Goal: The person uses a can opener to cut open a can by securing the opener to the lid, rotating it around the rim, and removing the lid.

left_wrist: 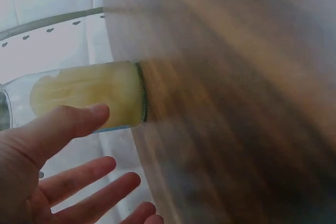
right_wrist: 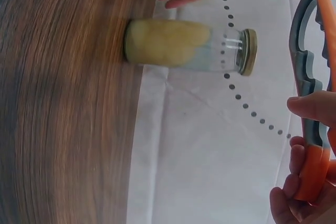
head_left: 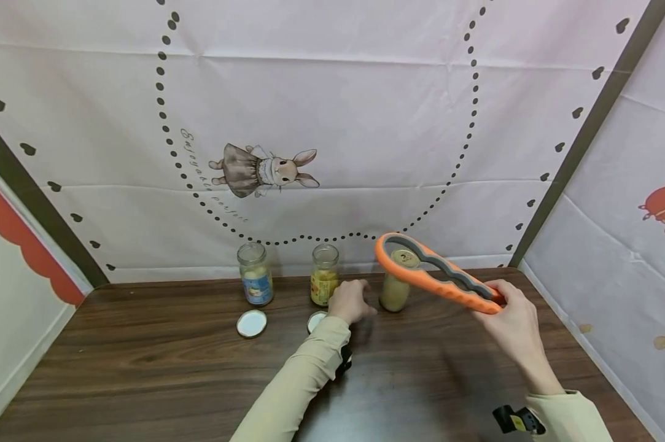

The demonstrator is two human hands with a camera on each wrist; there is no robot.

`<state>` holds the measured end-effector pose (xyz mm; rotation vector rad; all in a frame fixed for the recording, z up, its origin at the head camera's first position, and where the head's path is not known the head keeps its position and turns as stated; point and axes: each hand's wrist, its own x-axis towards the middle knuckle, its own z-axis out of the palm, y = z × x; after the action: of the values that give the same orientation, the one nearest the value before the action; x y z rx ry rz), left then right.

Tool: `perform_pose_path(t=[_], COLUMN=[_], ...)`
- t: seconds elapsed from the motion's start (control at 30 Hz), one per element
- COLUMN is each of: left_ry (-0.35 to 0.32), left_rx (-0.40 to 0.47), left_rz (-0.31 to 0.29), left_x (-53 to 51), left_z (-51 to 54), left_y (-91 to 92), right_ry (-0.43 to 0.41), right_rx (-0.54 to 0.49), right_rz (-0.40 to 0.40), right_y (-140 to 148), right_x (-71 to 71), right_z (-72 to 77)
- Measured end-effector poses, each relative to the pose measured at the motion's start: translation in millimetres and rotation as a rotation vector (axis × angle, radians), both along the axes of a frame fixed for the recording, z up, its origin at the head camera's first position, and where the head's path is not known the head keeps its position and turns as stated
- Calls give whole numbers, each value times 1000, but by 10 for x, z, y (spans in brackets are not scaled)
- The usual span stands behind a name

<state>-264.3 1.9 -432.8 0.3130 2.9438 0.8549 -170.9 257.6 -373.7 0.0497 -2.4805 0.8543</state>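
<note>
My right hand (head_left: pixel 514 322) grips the end of an orange and grey jar opener (head_left: pixel 438 287), whose loop is held up in the air. In the head view the loop frames the gold lid of a closed glass jar (head_left: pixel 395 293) standing on the table. Pale yellow pieces fill much of that jar, as the right wrist view shows. My left hand (head_left: pixel 350 301) reaches toward this jar with its fingers spread and nothing in them. Seen from the left wrist, the thumb overlaps a jar (left_wrist: pixel 89 90); I cannot tell whether it touches.
Left of the closed jar stand two lidless jars, one with a yellow label (head_left: pixel 322 287) and one with a blue label (head_left: pixel 258 288). White-sided lids (head_left: pixel 252 323) lie before them, one partly behind my left sleeve. A printed cloth wall (head_left: pixel 354 153) rises behind the table.
</note>
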Motion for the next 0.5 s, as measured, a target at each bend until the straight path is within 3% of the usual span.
perform_pose_path(t=[0.03,0.2,0.23,0.27,0.5], left_ry=[31,35,34,9,10], left_rx=[9,102,129,159,326], left_rz=[-9,-35,-38,-37,-16], left_x=[-66,-132,-137,-99,-106], left_z=[-68,-66,-73,-8,-41], left_y=[11,115,140,170,343], right_ry=[0,-13,-16,-19,-40], right_rx=[4,13,11,9,-3], right_rz=[-4,-36,-41,-47,-71], right_y=[14,79,91,102,172], right_x=[2,26,33,37,49], right_z=[4,16,16,17,9])
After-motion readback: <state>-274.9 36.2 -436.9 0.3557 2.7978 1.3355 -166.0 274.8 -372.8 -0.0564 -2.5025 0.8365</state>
